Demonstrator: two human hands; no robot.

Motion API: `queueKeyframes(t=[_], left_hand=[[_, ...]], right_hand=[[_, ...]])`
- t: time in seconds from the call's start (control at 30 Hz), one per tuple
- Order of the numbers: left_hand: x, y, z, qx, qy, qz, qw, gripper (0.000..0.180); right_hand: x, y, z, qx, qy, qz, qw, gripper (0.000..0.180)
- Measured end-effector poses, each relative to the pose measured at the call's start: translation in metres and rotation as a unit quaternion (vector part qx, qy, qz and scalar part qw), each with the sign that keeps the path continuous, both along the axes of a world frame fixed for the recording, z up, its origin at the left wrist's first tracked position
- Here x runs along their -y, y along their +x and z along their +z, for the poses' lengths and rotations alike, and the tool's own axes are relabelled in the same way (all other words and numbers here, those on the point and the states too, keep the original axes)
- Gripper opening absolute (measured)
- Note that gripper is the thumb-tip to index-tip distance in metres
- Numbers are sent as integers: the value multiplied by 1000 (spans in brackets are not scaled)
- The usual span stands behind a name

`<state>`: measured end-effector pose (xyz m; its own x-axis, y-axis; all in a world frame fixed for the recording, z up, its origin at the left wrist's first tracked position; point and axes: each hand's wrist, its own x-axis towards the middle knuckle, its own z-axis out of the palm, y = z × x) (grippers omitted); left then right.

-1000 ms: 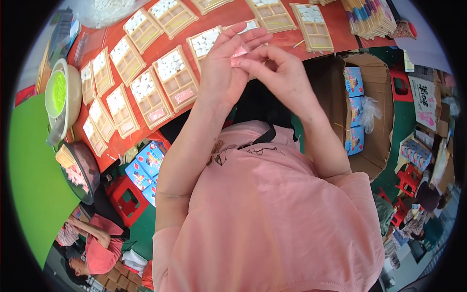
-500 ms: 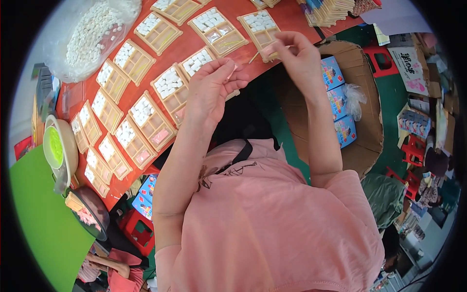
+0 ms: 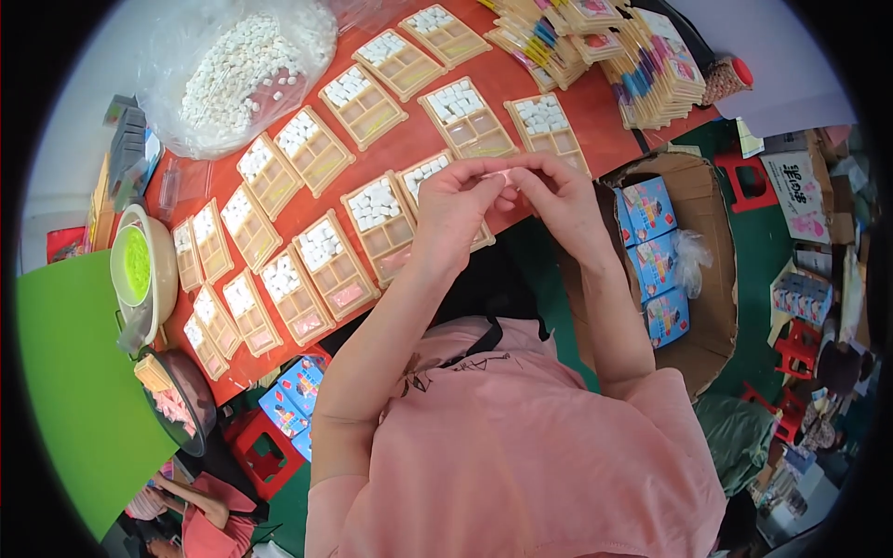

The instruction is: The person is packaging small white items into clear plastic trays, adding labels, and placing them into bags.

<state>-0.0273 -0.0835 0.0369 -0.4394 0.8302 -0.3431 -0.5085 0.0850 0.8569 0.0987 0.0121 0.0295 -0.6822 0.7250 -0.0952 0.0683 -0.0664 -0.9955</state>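
Note:
Above the table's near edge, my left hand [image 3: 456, 209] and my right hand [image 3: 565, 202] meet at the fingertips. Both are closed in a pinch around a small pink packet [image 3: 505, 175], mostly hidden by the fingers. Under and beside my left hand lie beige divided trays, among them a tray [image 3: 381, 219] with white cubes in its large compartment. Pink pieces [image 3: 347, 295] lie in small compartments of several nearer trays. Beyond my hands, another tray [image 3: 468, 121] holds white cubes and thin yellow-green strips. A further tray [image 3: 549, 126] is just past my right hand.
A clear bag of white cubes [image 3: 233, 84] lies at the far left of the red table [image 3: 372, 153]. Bowls with green strips [image 3: 137, 265] and pink pieces [image 3: 174, 409] stand left. Stacked packages [image 3: 651, 70] are far right. A carton [image 3: 712, 307] with blue boxes stands right.
My hands, apart before, have come together at the fingertips around the pink packet. My right hand has moved down and left. The view has shifted, showing more of the table's far side.

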Motion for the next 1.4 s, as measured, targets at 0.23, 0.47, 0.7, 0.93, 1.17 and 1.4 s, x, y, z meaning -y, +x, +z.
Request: queueKeyframes(t=[0.23,0.47,0.7,0.93,1.17,1.4], left_hand=[[-9,10,-8,-140,-20,19,990,10],[-32,37,-23,-675,88,-121,723,43],[-14,33,-18,-715,54,-126,685,43],[99,-46,1,-668,-47,36,742,35],[290,-115,30,-653,-275,311,633,25],[488,-184,45,-470,-540,520,465,24]], right_hand=[[-80,27,19,16,72,-145,987,19],[-86,29,9,53,80,-91,991,21],[-128,-78,-3,74,282,-68,954,22],[-176,-190,-26,171,504,61,844,25],[-171,-186,-12,197,555,158,792,29],[-80,-201,22,180,499,245,811,29]])
